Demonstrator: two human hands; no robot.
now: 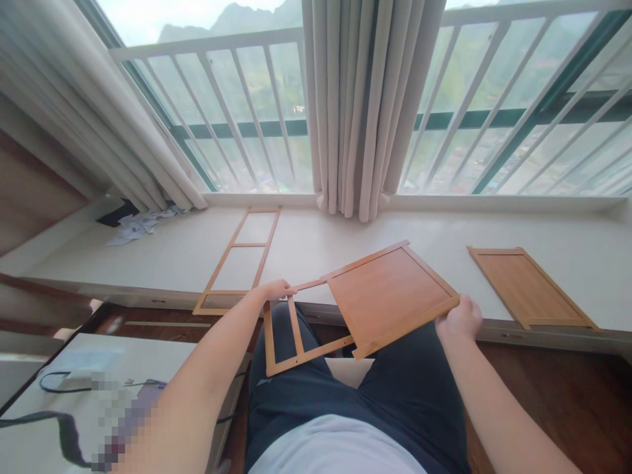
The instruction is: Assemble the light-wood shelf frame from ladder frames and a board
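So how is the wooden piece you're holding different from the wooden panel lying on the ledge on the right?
The held orange-brown wooden piece is tilted in the air, gripped by the left hand and right hand; the flat wooden panel on the ledge lies untouched. The held piece also has an open slatted frame part; the ledge panel looks solid. Both share the same wood colour and raised edges.

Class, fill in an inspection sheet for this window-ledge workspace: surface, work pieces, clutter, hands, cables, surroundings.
Surface: pale window ledge, wooden floor below.
Work pieces: wooden panel joined to an open frame section, held over the lap.
Clutter: ladder-like frame and second panel flat on the ledge; crumpled paper at far left.
Hands: left hand grips the frame's top corner; right hand holds the panel's right edge.
Cables: black cable on the low table.
Surroundings: curtains, railing, hills outside.
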